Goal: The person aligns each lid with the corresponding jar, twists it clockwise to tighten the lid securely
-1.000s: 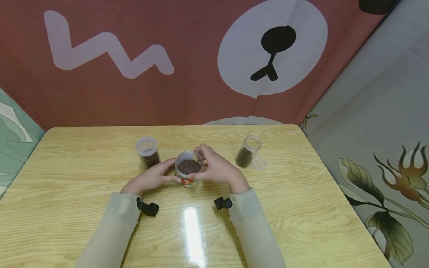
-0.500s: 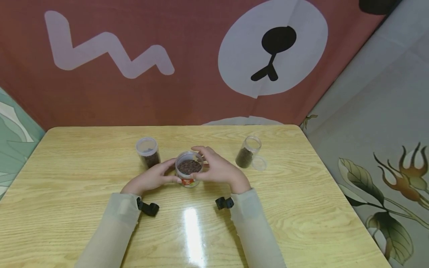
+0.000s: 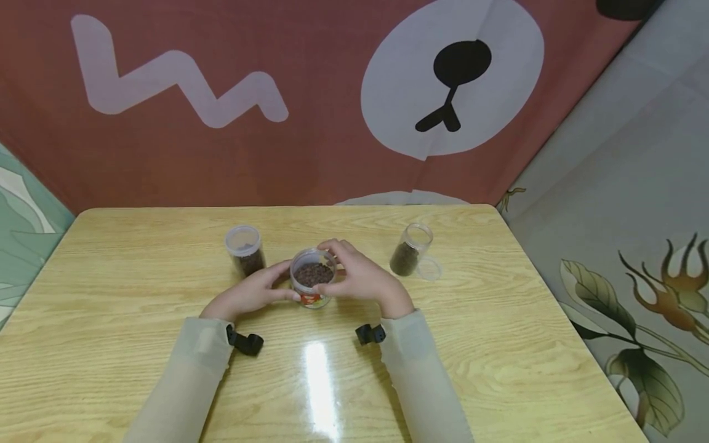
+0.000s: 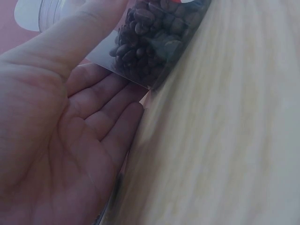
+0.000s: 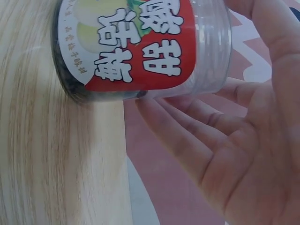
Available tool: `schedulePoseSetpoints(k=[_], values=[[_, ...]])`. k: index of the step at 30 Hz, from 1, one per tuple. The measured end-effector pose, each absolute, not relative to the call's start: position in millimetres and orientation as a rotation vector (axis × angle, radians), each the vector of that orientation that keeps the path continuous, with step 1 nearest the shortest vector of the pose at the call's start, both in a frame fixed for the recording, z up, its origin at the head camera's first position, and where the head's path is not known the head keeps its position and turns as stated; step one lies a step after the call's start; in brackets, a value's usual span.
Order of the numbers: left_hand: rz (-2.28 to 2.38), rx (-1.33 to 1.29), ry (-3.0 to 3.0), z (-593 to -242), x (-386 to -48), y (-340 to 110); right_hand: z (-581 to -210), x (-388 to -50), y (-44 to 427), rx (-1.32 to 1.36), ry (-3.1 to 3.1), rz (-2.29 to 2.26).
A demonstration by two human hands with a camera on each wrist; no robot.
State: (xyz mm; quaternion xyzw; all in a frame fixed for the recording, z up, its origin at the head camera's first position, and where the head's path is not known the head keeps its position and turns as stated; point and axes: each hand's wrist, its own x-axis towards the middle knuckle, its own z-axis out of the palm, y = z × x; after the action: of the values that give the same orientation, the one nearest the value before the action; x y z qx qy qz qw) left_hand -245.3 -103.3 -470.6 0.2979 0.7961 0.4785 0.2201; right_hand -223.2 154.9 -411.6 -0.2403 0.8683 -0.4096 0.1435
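A clear round jar (image 3: 311, 294) without a lid stands upright on the table between the hands, partly filled with dark brown beans (image 4: 145, 44). A red label (image 5: 136, 42) with large white characters wraps its front. My left hand (image 3: 252, 295) grips the jar's left side, its thumb in front and its fingers behind the wall. From the right, my right hand (image 3: 365, 280) holds the jar near the rim, thumb at the front and fingers round the far side. The fingertips behind the jar are partly hidden.
A taller clear jar (image 3: 245, 250) with dark contents stands just beyond the left hand. Farther right, another tall jar (image 3: 410, 250) holds dark contents, with a clear round lid (image 3: 429, 268) lying beside it. The wooden table (image 3: 498, 344) ends at a red printed cloth (image 3: 310, 166).
Within the last second the right hand's fingers have shifted slightly at the jar's rim. The jar and the left hand stay in place.
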Motion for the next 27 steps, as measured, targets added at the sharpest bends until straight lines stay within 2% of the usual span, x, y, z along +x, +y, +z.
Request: schedulePoseSetpoints(k=[27], values=[[1.332,0.834,2.186,-471.1,-245.4,-104.0,-409.4,-220.4,150.4,-0.652,2.561,-1.158]])
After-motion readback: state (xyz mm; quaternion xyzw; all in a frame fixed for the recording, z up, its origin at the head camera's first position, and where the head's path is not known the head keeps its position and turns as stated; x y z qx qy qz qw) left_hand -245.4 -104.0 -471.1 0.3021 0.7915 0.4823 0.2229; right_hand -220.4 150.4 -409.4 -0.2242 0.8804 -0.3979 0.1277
